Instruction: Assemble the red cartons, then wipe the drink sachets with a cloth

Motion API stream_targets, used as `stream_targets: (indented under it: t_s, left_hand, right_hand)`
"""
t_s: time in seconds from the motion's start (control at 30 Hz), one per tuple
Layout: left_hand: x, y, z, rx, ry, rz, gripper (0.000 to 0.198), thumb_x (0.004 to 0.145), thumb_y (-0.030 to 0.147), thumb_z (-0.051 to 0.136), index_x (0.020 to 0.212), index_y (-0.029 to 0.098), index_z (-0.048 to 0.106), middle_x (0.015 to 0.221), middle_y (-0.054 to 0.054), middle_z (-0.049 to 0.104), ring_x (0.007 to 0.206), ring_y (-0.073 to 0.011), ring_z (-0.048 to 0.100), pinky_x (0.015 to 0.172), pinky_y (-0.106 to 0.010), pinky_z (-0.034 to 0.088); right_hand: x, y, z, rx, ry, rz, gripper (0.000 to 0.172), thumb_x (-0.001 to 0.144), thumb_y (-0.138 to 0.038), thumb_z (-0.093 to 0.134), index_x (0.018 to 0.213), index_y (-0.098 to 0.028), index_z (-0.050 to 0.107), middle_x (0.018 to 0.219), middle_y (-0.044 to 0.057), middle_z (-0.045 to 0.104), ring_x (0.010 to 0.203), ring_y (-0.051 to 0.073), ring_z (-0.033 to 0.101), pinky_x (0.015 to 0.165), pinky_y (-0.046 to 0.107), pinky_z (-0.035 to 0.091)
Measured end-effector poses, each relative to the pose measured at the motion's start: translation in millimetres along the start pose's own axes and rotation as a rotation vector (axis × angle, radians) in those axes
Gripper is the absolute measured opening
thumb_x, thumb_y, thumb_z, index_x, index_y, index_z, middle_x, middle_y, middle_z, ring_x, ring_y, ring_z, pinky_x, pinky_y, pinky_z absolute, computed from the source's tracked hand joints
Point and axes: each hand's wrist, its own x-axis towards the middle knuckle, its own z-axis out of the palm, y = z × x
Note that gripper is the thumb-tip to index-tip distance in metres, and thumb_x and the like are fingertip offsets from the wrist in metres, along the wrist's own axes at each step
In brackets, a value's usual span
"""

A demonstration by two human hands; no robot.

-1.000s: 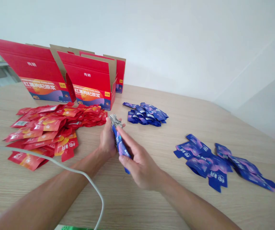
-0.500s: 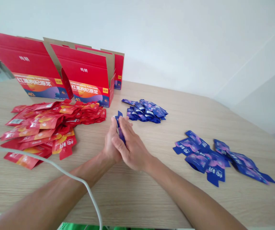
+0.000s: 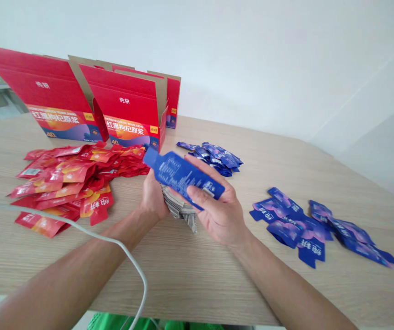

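My right hand [image 3: 222,211] grips a blue sachet [image 3: 185,176], thumb on its printed back, its narrow end tilted up to the left. Below it, my left hand [image 3: 154,197] is closed around a stack of thin grey striped pieces [image 3: 179,208], partly hidden by the sachet. Left of my hands lies a large heap of red sachets [image 3: 66,178]. A pile of blue sachets [image 3: 221,158] lies just beyond my right hand, and more loose blue sachets [image 3: 295,222] are spread to the right.
Open red cartons [image 3: 128,107] stand at the back left of the wooden table [image 3: 269,156], with their flaps raised. A white cable [image 3: 114,240] crosses over my left forearm. The wall [image 3: 252,68] rises behind the table.
My hands were pressed together around a blue item. Now they have parted somewhat; the blue sachet lies tilted in my right hand, and the grey striped stack shows in my left.
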Motion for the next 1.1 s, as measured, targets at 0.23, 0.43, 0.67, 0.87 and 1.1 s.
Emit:
stream_targets:
  t_s: [0.23, 0.43, 0.67, 0.87, 1.1]
  left_hand:
    - [-6, -13, 13.4, -0.073, 0.035, 0.01, 0.052, 0.111, 0.044, 0.035, 0.129, 0.016, 0.074, 0.112, -0.012, 0.082, 0.101, -0.0286, 0.08, 0.095, -0.045, 0.065]
    - [-8, -12, 9.5, -0.073, 0.012, -0.01, 0.045, 0.111, 0.039, 0.039, 0.134, 0.019, 0.072, 0.114, -0.01, 0.082, 0.099, -0.0262, 0.08, 0.094, -0.042, 0.066]
    - [-14, -11, 6.5, -0.003, 0.038, -0.14, 0.064, 0.109, 0.059, 0.036, 0.127, 0.012, 0.076, 0.107, -0.016, 0.083, 0.102, -0.0331, 0.08, 0.091, -0.049, 0.067]
    - [-15, -22, 9.2, 0.044, 0.089, -0.003, 0.056, 0.111, 0.052, 0.04, 0.133, 0.013, 0.075, 0.115, -0.014, 0.082, 0.113, -0.0296, 0.078, 0.102, -0.044, 0.063]
    - [-10, -22, -2.3, 0.166, 0.096, 0.244, 0.038, 0.11, 0.042, 0.052, 0.134, 0.023, 0.075, 0.128, -0.006, 0.078, 0.116, -0.0172, 0.073, 0.102, -0.025, 0.058]
  right_hand:
    - [16, 60, -17, -0.596, 0.371, -0.051, 0.084, 0.086, -0.042, 0.083, 0.155, -0.018, 0.043, 0.154, 0.021, 0.055, 0.149, 0.039, 0.051, 0.126, 0.065, 0.04]
    - [7, 52, -21, -0.958, 0.097, -0.456, 0.066, 0.106, -0.03, 0.06, 0.166, -0.034, 0.035, 0.153, 0.012, 0.061, 0.134, 0.03, 0.064, 0.117, 0.054, 0.052]
    - [11, 45, -18, -0.656, 0.303, -0.023, 0.052, 0.103, -0.053, 0.063, 0.145, -0.023, 0.064, 0.128, 0.011, 0.078, 0.118, 0.032, 0.075, 0.102, 0.05, 0.062]
    - [9, 55, -22, -0.943, 0.165, -0.157, 0.075, 0.108, -0.058, 0.046, 0.17, -0.018, 0.033, 0.175, 0.016, 0.037, 0.165, 0.031, 0.029, 0.134, 0.057, 0.029]
    - [-7, 32, 8, -0.754, -0.099, 0.067, 0.074, 0.108, -0.049, 0.047, 0.172, -0.016, 0.03, 0.175, 0.014, 0.039, 0.165, 0.029, 0.033, 0.136, 0.051, 0.028]
